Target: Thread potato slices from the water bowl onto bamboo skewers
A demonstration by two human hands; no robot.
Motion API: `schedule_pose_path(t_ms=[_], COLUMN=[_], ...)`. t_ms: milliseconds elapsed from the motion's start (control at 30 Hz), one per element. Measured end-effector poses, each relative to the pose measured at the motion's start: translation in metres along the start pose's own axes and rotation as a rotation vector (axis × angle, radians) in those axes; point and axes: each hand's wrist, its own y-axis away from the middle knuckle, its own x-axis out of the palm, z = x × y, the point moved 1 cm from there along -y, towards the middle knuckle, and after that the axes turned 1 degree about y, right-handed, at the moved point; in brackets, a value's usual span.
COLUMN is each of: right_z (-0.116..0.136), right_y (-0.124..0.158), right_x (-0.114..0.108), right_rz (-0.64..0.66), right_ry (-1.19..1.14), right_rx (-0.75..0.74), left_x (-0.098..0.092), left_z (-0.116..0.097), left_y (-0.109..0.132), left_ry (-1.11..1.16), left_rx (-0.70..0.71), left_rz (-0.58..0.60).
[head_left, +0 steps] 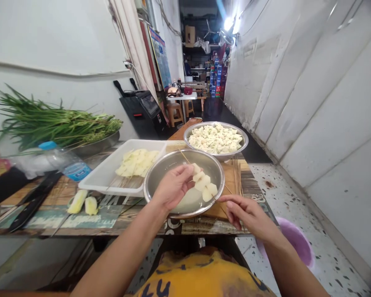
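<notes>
Holding a stick [184, 155] over the bowl [160, 173], with a few slices [203, 182] already on.
Pinching slices with the left hand [173, 187], the stick's near end with the right hand [249, 214]. Can't tell the number left.

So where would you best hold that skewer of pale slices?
On the skewer, probably the bare lower stretch, pinched from the right. The skewer slants down toward the right hand, nearer the person, leaving thin stick to grip there, while the broad slices crowd its middle.
</notes>
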Motion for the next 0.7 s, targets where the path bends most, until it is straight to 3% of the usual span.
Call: schedule_pose_path(t_ms=[67, 200, 267, 367, 467, 600, 700], right_z=[-0.001, -0.001, 0.000, -0.002, -0.002, -0.003, -0.006], right_y=[-0.007, -0.007, -0.005, -0.003, -0.003, -0.002, 0.000], right_x=[0.005, 0.014, 0.019, 0.023, 0.024, 0.024, 0.027], right_rz=[-0.006, -0.148, -0.175, -0.101, -0.036, -0.154, -0.235], right_ry=[0.036, 0.219, 0.168, -0.022, -0.040, 0.183, 0.467], right_rx=[-0.040, -0.236, -0.199, -0.056, -0.067, -0.202, -0.385], left_x=[0.000, 0.000, 0.001, 0.002, 0.004, 0.003, -0.002], left_z=[0.000, 0.001, 0.003, 0.005, 0.005, 0.003, 0.003], left_y=[0.002, 0.003, 0.003, 0.004, 0.006, 0.007, 0.007], left_ry=[0.014, 0.037, 0.023, -0.024, -0.036, 0.005, 0.012], left_rx=[0.036, 0.053, 0.062, 0.052, 0.032, 0.027, 0.004], left_rz=[-0.008, -0.012, 0.008, 0.050, 0.019, -0.051, -0.081])
